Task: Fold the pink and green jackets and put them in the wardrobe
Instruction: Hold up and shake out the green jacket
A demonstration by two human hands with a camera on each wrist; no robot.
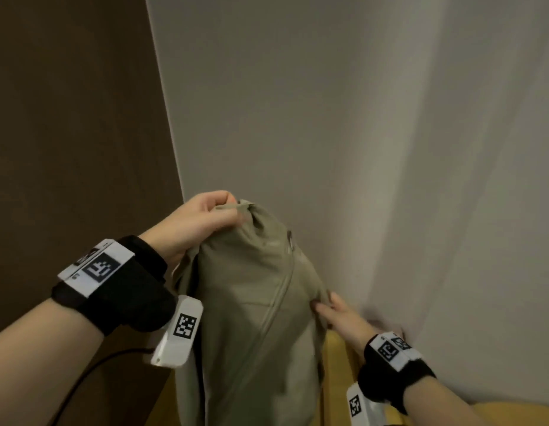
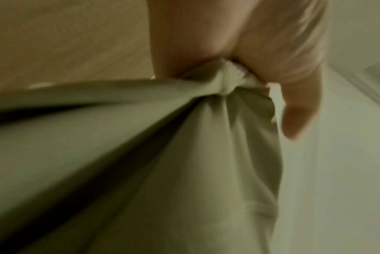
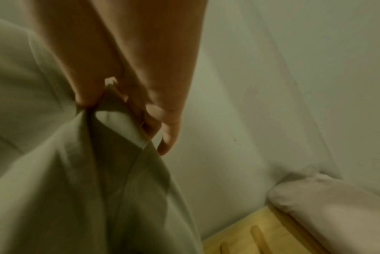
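Observation:
The green jacket [image 1: 251, 302] hangs in the air in front of me, zip facing me and running down its middle. My left hand [image 1: 205, 216] grips a bunched upper corner of it, with the cloth [image 2: 228, 82] gathered inside the fist. Lower on the right, my right hand [image 1: 325, 309] pinches the jacket's side edge [image 3: 111, 103] between thumb and fingers. A pale pinkish folded cloth [image 3: 337, 202] lies at the foot of the wall; I cannot tell whether it is the pink jacket.
A white wall [image 1: 328, 118] stands close behind the jacket, and a dark brown panel [image 1: 67, 118] fills the left. Below is a yellow wooden surface [image 1: 340, 364]. A black cable [image 1: 91, 373] runs along the lower left.

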